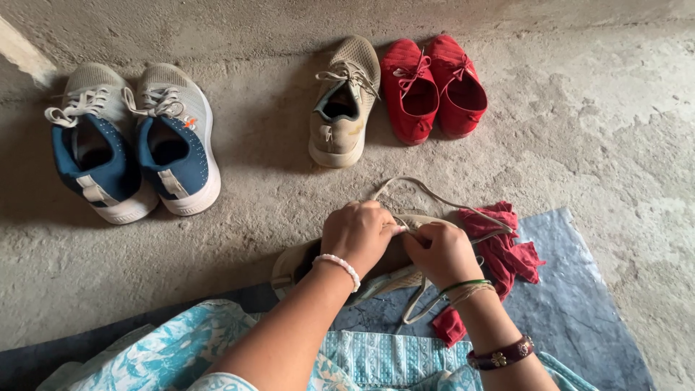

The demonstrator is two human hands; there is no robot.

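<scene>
Beige lace pinched by fingers of left hand and right hand, both clenched over beige shoe, laid on grey mat, red cloth beside, three more shoe sets lined on concrete floor behind.

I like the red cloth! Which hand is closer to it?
Right. The right hand grips the lace right beside the red cloth. The left hand is farther off, on the beige shoe.
</scene>
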